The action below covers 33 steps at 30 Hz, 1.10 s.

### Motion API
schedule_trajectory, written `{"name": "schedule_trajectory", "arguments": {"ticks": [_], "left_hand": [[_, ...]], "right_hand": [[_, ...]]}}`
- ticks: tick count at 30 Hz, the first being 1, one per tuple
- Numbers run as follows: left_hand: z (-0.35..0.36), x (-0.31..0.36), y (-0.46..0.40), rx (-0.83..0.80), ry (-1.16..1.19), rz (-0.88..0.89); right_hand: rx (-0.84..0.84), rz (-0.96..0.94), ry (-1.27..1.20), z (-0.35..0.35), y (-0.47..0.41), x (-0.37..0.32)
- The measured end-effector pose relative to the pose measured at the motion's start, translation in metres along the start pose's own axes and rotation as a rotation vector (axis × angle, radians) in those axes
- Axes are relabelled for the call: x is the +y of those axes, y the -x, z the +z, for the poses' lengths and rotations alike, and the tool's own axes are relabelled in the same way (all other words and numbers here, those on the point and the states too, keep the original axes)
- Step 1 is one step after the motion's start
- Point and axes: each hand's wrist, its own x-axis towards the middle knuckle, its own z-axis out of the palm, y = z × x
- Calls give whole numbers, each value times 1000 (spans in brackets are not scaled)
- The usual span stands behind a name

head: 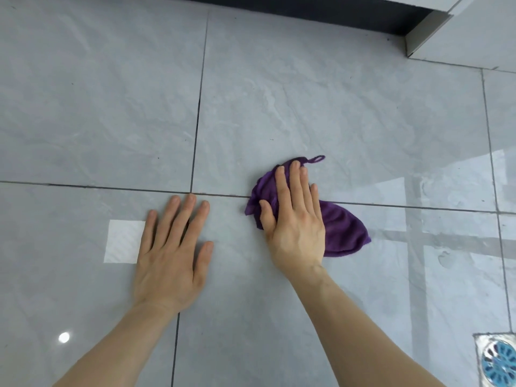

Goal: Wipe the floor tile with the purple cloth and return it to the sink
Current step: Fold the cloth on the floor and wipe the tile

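A crumpled purple cloth (pixel 344 229) with a small hanging loop lies on the grey floor tile (pixel 307 107), across a grout line. My right hand (pixel 293 219) presses flat on top of the cloth, fingers spread and pointing away from me. My left hand (pixel 173 247) rests flat on the bare tile to the left of the cloth, fingers apart, holding nothing. No sink is in view.
A floor drain (pixel 498 361) with a blue grate sits at the bottom right. A cabinet base (pixel 435 29) with a dark recess beneath stands at the top right. Bright reflections show on the glossy tiles at the left and right.
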Motion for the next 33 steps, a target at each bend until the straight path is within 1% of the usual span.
{"name": "schedule_trajectory", "arguments": {"ticks": [9,11,14,16,17,19,21,22,26,31,33], "left_hand": [[-1,1,3,9,6,-26],[5,15,25,25,-24,40],[4,11,24,27,-15,25],[3,11,21,27,-11,23],[2,11,18,30,-3,24],[1,13,10,41,-1,29],[1,10,7,53,8,16],[0,7,7,60,15,5],[4,2,8,64,15,0],[2,-1,12,69,14,-36],[2,-2,12,70,15,-42]], "right_hand": [[-91,76,-31,-10,100,11],[-102,109,-27,-14,140,19],[-140,104,-89,-17,138,15],[-156,102,-175,-25,131,15],[-139,124,-222,-32,126,15],[-46,176,-284,-46,122,20],[37,189,-254,-57,123,20],[23,179,-219,-61,124,17],[-149,147,-117,-62,127,19],[-267,109,-97,-62,117,21],[-327,112,-131,-65,112,17]]}}
